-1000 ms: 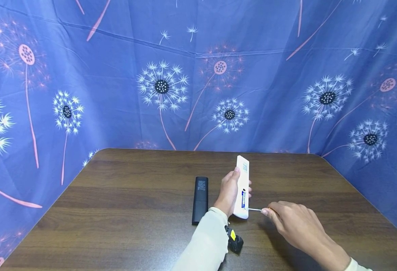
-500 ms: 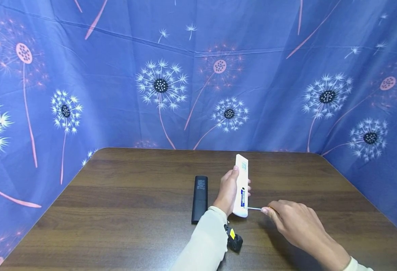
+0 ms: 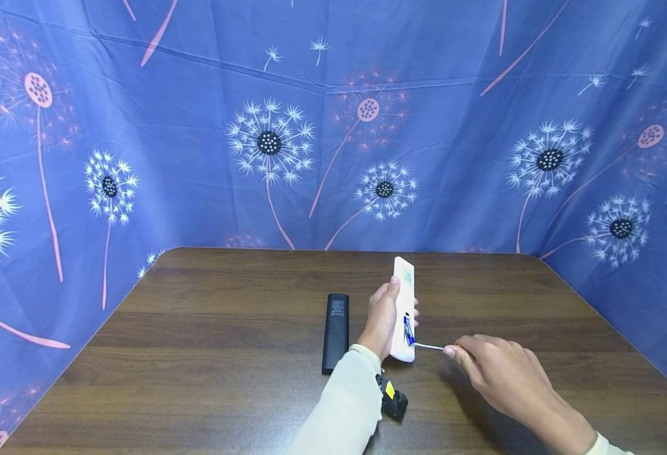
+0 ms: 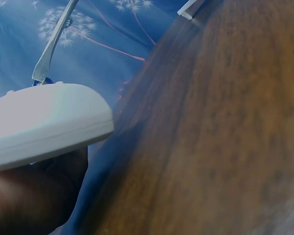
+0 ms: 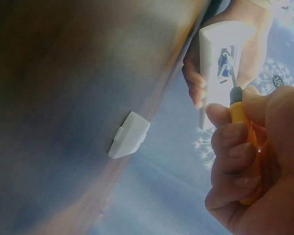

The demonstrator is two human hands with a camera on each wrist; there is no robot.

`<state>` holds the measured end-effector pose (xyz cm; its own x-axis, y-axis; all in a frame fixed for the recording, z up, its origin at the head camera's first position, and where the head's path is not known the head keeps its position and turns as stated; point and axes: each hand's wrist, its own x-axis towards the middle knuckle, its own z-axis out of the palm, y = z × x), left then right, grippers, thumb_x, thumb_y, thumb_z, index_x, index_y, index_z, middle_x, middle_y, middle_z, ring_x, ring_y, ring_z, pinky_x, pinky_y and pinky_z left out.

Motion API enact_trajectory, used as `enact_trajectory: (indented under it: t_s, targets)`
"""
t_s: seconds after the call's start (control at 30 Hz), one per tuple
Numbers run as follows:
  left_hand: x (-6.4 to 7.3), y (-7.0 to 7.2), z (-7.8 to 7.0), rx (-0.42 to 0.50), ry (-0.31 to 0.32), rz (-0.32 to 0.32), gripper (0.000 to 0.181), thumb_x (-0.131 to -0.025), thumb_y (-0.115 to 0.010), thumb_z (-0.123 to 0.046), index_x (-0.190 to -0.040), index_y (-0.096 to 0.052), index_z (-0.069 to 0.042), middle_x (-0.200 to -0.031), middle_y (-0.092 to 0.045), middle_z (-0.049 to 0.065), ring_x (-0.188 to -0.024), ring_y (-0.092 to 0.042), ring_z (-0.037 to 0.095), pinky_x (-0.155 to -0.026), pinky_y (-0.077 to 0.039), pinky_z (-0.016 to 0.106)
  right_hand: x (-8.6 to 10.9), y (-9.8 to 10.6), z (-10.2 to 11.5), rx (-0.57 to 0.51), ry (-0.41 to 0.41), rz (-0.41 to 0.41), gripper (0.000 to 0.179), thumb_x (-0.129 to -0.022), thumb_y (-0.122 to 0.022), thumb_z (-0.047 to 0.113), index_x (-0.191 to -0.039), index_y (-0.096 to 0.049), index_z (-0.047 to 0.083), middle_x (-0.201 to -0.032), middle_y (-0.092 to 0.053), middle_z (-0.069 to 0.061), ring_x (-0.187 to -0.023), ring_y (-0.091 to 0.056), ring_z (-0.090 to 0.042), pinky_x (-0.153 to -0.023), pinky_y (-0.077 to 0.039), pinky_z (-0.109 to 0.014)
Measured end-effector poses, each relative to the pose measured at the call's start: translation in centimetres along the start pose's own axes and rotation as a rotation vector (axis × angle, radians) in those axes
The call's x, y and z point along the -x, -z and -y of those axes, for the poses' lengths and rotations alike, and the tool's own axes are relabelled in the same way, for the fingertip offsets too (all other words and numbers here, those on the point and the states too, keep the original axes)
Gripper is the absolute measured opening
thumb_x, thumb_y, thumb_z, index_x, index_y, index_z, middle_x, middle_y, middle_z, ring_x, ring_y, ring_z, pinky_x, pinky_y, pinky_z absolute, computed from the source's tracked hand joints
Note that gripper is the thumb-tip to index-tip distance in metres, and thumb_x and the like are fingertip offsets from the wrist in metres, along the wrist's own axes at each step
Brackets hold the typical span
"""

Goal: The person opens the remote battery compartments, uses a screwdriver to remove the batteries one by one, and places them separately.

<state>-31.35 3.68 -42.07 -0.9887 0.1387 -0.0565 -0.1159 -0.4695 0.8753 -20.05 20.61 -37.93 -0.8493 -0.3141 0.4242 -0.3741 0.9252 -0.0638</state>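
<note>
One curled hand [image 5: 281, 152] round a screwdriver [image 5: 238, 113]

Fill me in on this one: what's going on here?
A person's left hand holds a white remote control, its back toward the head camera. The right hand grips a yellow-handled flat-blade screwdriver, its tip at a blue battery in the remote's back; the battery seems tilted, though not clear of the remote. What looks like its battery cover and a black remote control lie on the table.
</note>
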Motion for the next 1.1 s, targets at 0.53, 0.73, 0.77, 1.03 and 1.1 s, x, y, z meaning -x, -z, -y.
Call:
enact_trajectory:
  t_s: [0.53,0.73,0.77,1.03,1.1]
  targets:
    - [-0.03,-0.15,0.09,0.036,-0.001,-0.02,0.038,-0.104,-0.052,-0.04,-0.115,-0.061,-0.005,-0.103,-0.066,0.029,-0.072,-0.062,0.023,-0.055,-0.051,0.029,0.47,0.27,-0.55,0.007,-0.046,0.047,0.021,-0.099,-0.063,0.04,-0.083,-0.068,0.029,-0.062,-0.043,0.021,-0.056,-0.044,-0.003,-0.049,-0.038,-0.036]
    - [0.06,-0.16,0.19,0.039,0.007,-0.035,0.037,-0.104,-0.053,-0.04,-0.115,-0.062,-0.006,-0.104,-0.065,0.03,-0.074,-0.062,0.025,-0.057,-0.052,0.03,0.61,0.26,-0.69,-0.001,-0.057,0.07,0.023,-0.1,-0.061,0.04,-0.081,-0.067,0.029,-0.059,-0.04,0.019,-0.054,-0.041,-0.003,-0.048,-0.036,-0.035]
    - [0.07,-0.16,0.21,0.037,0.009,-0.036,0.037,-0.104,-0.053,-0.04,-0.116,-0.062,-0.006,-0.105,-0.065,0.03,-0.074,-0.063,0.025,-0.058,-0.053,0.031,0.62,0.27,-0.71,-0.001,-0.056,0.072,0.024,-0.1,-0.062,0.04,-0.08,-0.066,0.029,-0.059,-0.04,0.019,-0.054,-0.041,-0.004,-0.048,-0.036,-0.035]
    - [0.19,-0.31,0.16,0.011,0.028,-0.042,0.04,-0.103,-0.052,-0.041,-0.12,-0.061,-0.006,-0.107,-0.066,0.029,-0.079,-0.065,0.027,-0.067,-0.056,0.036,0.45,0.33,-0.86,0.01,-0.048,0.085,0.026,-0.1,-0.06,0.041,-0.078,-0.064,0.029,-0.058,-0.04,0.02,-0.056,-0.045,-0.004,-0.049,-0.039,-0.038]
    - [0.19,-0.37,0.12,0.002,0.028,-0.04,0.041,-0.104,-0.052,-0.041,-0.121,-0.06,-0.005,-0.106,-0.066,0.028,-0.081,-0.066,0.029,-0.068,-0.056,0.036,0.35,0.35,-0.9,0.014,-0.049,0.092,0.029,-0.101,-0.059,0.041,-0.075,-0.061,0.029,-0.057,-0.039,0.02,-0.055,-0.044,-0.004,-0.049,-0.038,-0.038]
